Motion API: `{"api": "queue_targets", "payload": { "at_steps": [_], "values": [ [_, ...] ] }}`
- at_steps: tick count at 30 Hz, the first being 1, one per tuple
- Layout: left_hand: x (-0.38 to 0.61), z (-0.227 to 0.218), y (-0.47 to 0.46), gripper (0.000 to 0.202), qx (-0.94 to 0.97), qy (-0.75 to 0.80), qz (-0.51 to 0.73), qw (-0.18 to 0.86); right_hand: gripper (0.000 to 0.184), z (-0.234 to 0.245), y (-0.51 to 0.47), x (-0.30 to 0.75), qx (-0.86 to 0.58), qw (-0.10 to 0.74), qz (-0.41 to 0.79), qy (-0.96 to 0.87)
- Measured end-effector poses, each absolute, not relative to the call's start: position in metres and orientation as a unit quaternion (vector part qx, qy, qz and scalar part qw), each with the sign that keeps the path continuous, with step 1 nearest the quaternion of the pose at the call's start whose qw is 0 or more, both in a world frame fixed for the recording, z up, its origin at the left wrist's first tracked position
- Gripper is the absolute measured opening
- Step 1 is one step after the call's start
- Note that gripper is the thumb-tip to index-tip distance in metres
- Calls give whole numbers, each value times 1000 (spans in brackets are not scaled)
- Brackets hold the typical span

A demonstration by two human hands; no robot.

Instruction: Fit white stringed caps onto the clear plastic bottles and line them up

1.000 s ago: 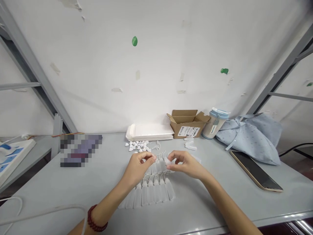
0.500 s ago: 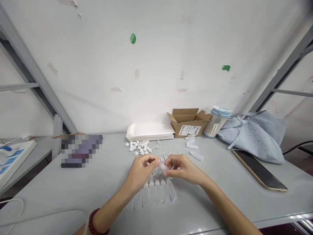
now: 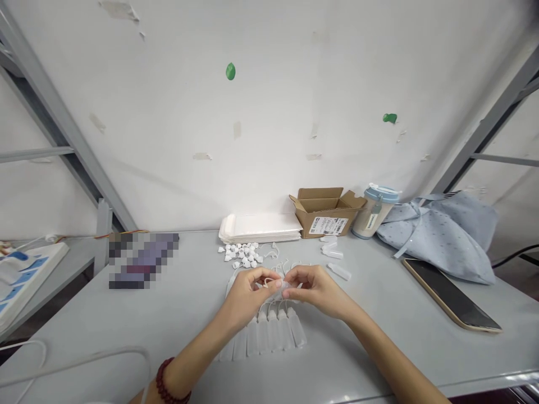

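My left hand (image 3: pixel 256 286) pinches a thin white cord loop (image 3: pixel 268 280) between thumb and fingertips. A small translucent plastic bottle (image 3: pixel 287 286) is mostly hidden in the fingers of my right hand (image 3: pixel 311 287). Both sets of fingertips nearly meet over the table, at the bottle's neck end. Just below my hands lies a row of several translucent bottles (image 3: pixel 273 331) with white loops at their tops. Loose white caps (image 3: pixel 244 253) are heaped beyond my left hand, beside some white cord loops (image 3: pixel 274 249). Uncapped bottles (image 3: pixel 339 271) lie beyond my right hand.
At the wall stand a stack of white envelopes (image 3: pixel 261 227), an open cardboard box (image 3: pixel 328 216) and a blue-lidded cup (image 3: pixel 374 210). A light blue bag (image 3: pixel 442 235) and a phone (image 3: pixel 450 294) lie on the right. A power strip (image 3: pixel 29 280) and white cable (image 3: pixel 96 354) are on the left.
My left hand has moved slightly right, closer to my right hand, and the cord loop now shows above its thumb. The camera view has shifted a little.
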State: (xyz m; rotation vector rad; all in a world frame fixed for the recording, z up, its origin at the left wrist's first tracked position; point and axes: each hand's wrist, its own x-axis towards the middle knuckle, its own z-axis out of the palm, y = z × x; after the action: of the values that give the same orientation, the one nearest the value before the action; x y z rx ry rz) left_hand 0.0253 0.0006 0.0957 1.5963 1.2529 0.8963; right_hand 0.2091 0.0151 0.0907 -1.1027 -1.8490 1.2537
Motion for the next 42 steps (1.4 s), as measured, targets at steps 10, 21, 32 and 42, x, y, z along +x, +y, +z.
{"api": "queue_targets", "payload": {
  "at_steps": [10, 21, 32, 42],
  "values": [
    [28, 94, 2, 20, 660, 511, 358, 419, 20, 86, 13, 203, -436, 343, 457, -696],
    [24, 93, 4, 28, 666, 493, 377, 413, 27, 88, 8, 199, -385, 362, 485, -697],
    [30, 83, -5, 11, 779, 426, 450, 96, 34, 91, 11, 199, -379, 407, 567, -608],
    [33, 77, -6, 22, 815, 377, 439, 21, 38, 90, 10, 199, -373, 420, 589, -582]
  ]
}}
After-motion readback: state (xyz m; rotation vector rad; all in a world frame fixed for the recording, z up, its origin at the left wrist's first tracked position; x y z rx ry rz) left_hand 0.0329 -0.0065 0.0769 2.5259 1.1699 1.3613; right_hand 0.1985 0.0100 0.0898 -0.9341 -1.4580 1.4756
